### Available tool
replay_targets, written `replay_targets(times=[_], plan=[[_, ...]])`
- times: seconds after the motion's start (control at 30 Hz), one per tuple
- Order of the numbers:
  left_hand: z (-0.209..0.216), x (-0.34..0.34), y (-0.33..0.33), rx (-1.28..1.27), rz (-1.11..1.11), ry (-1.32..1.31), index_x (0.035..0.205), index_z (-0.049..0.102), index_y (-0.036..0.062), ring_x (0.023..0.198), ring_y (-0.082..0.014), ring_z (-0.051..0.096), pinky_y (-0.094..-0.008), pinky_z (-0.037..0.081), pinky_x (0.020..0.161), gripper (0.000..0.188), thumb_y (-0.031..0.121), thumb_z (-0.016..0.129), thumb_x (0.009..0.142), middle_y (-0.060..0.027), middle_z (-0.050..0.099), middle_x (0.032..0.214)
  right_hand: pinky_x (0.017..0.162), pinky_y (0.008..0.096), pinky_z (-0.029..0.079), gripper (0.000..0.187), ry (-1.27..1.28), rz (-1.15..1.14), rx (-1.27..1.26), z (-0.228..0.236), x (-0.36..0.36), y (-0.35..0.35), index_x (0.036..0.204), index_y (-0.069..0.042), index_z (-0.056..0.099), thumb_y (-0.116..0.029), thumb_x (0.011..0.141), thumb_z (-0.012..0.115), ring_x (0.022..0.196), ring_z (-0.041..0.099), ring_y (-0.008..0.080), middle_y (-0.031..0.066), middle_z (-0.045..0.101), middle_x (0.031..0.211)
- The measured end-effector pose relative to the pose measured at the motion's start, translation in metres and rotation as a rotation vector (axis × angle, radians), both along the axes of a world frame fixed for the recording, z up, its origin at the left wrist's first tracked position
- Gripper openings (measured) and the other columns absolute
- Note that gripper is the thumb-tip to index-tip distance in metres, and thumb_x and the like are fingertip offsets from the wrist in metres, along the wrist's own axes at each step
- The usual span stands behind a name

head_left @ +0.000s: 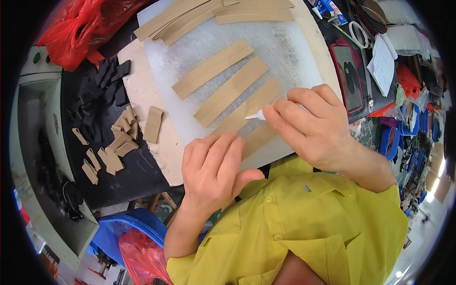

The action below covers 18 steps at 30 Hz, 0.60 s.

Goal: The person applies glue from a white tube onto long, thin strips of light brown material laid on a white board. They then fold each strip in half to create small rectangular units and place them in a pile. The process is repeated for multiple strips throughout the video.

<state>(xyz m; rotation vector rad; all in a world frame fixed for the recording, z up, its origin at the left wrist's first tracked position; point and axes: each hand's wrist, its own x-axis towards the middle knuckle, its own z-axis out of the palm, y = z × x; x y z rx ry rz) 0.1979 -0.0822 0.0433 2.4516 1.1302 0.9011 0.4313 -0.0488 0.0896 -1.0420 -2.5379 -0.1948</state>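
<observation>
Black tabletop [130, 186], w/ pale board [164, 164] on it; cloudy sheet [166, 64] atop board. L hand [209, 166]: thumb apart from fingers, nothing clamped; fingertips at lower-L ends of third strip [256, 103] (tan, counted from far side) and nearest strip [259, 138], prob. touching. R hand [311, 126] over sheet's R side. Both strips lie on sheet, approx. parallel. Folded tan pcs [114, 154] L of board. White-tipped tube [259, 115]: clamped in R-hand fingers, body mostly hidden, tip at third strip. Step (judged): dispensing onto third strip. Next move calls for light, even squeeze, L fingers steadying, clear of tip.
</observation>
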Motion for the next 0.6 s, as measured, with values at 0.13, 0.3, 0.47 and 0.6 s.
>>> replay_targets(times=[0.13,0.3,0.47,0.6], plan=[[-0.009,-0.002,-0.001,0.019,0.016,0.041,0.105,0.067,-0.0019,0.087,-0.0298,0.063,-0.0398,0.046,0.074,0.058,0.054,0.057,0.095,-0.0129,0.070,0.105,0.065,0.0318,0.039,0.024,-0.014,0.006,0.021,0.004,0.005,0.009,0.082,-0.004,0.069,-0.018,0.063,0.064,0.083,0.056,0.0184,0.0001,0.058,0.088],[-0.011,-0.001,0.001,0.041,0.017,0.016,0.104,0.068,-0.0016,0.086,-0.0291,0.064,-0.0384,0.045,0.073,0.056,0.053,0.057,0.096,-0.0127,0.071,0.105,0.065,0.0324,0.039,0.023,-0.020,0.013,0.003,0.000,-0.005,0.011,0.081,-0.004,0.068,-0.018,0.063,0.065,0.084,0.057,0.0182,0.0000,0.058,0.088],[-0.009,-0.003,0.002,0.028,0.022,-0.046,0.104,0.068,-0.0015,0.087,-0.0292,0.064,-0.0384,0.046,0.073,0.056,0.053,0.056,0.097,-0.0130,0.071,0.105,0.065,0.0322,0.039,0.025,-0.057,0.008,0.039,0.007,0.006,0.028,0.083,-0.004,0.068,-0.016,0.063,0.066,0.081,0.055,0.0173,-0.0002,0.056,0.085],[0.000,-0.008,0.019,0.099,0.032,-0.042,0.105,0.068,-0.0005,0.089,-0.0277,0.064,-0.0384,0.046,0.074,0.057,0.055,0.059,0.095,-0.0121,0.069,0.104,0.066,0.0319,0.038,0.023,-0.003,0.024,0.031,0.005,-0.008,0.035,0.081,-0.004,0.068,-0.017,0.062,0.065,0.081,0.055,0.0171,-0.0003,0.055,0.084]])
